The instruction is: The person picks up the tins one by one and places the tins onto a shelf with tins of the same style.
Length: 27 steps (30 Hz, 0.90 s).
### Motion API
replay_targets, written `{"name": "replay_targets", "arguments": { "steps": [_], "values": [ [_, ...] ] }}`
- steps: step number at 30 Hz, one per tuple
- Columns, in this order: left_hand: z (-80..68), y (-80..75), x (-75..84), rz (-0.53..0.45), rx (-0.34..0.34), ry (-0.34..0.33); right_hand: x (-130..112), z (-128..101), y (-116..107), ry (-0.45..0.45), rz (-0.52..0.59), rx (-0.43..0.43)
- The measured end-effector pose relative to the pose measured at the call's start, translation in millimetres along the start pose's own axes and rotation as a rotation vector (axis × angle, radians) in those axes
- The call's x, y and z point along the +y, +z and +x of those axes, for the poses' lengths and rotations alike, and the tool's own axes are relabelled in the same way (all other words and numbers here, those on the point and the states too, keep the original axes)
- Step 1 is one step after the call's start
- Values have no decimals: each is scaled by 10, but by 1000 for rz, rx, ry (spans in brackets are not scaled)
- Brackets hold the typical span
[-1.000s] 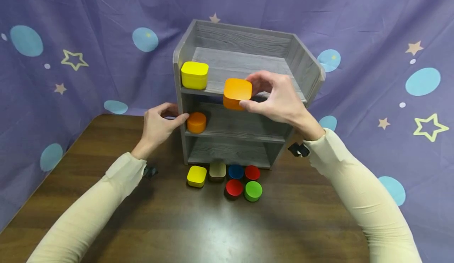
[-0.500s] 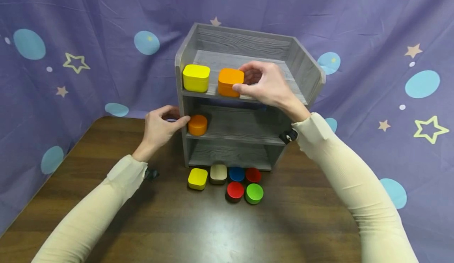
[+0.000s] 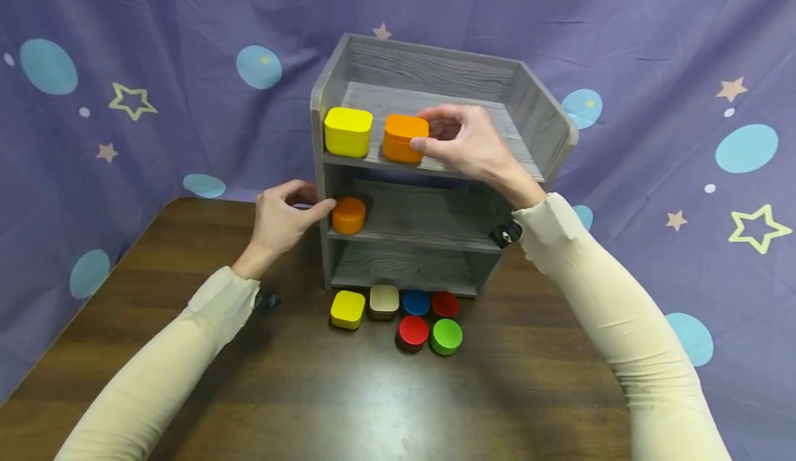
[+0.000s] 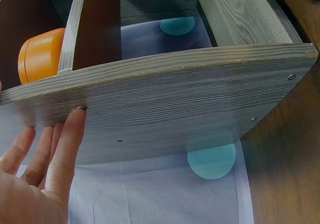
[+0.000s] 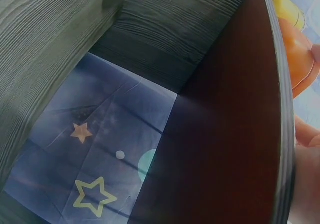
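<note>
A small grey wooden shelf (image 3: 429, 215) stands on the table. My right hand (image 3: 469, 139) grips an orange square box (image 3: 401, 144) between thumb and fingers at the front of the top shelf board. Left of that box sits a yellow square box (image 3: 348, 133), with a narrow gap between them. The left hand (image 3: 282, 215) holds the shelf's left side panel (image 4: 150, 91), fingertips against the outer face and thumb at the front edge. Just beside that thumb, an orange round box (image 3: 349, 216) rests at the left end of the middle board.
On the table (image 3: 298, 392) before the shelf lie a yellow box (image 3: 347, 309), a beige box (image 3: 383, 302), a blue round box (image 3: 416, 303), two red round boxes (image 3: 413, 332) and a green one (image 3: 446, 336). A purple curtain (image 3: 186, 88) hangs close behind the shelf.
My right hand has brought the orange square box slightly left and back, from in front of the top board onto its front part. The left hand has kept its place on the side panel.
</note>
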<state>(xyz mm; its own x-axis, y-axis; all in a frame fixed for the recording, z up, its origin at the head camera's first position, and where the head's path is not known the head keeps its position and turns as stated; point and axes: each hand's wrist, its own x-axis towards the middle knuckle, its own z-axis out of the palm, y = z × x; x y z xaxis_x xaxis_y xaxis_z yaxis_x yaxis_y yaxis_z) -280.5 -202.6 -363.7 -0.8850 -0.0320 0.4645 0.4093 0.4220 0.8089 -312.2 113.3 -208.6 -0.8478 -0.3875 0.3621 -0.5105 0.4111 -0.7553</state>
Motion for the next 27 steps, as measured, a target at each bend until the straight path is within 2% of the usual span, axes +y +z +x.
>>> {"name": "replay_targets", "arguments": {
  "steps": [8,13,21,27],
  "values": [
    [2,11,11,-20,-5,7,9,-99,-28,14,-25,-16],
    [-17,15,5,-10,-10,0,38,-197,-30,3,4,34],
    [-23,-3,0,-5,-18,-1,87,-444,-66,-110,-6,145],
    [-4,-8,31,-10,-17,3,114,-659,-41,-207,30,230]
  ]
}}
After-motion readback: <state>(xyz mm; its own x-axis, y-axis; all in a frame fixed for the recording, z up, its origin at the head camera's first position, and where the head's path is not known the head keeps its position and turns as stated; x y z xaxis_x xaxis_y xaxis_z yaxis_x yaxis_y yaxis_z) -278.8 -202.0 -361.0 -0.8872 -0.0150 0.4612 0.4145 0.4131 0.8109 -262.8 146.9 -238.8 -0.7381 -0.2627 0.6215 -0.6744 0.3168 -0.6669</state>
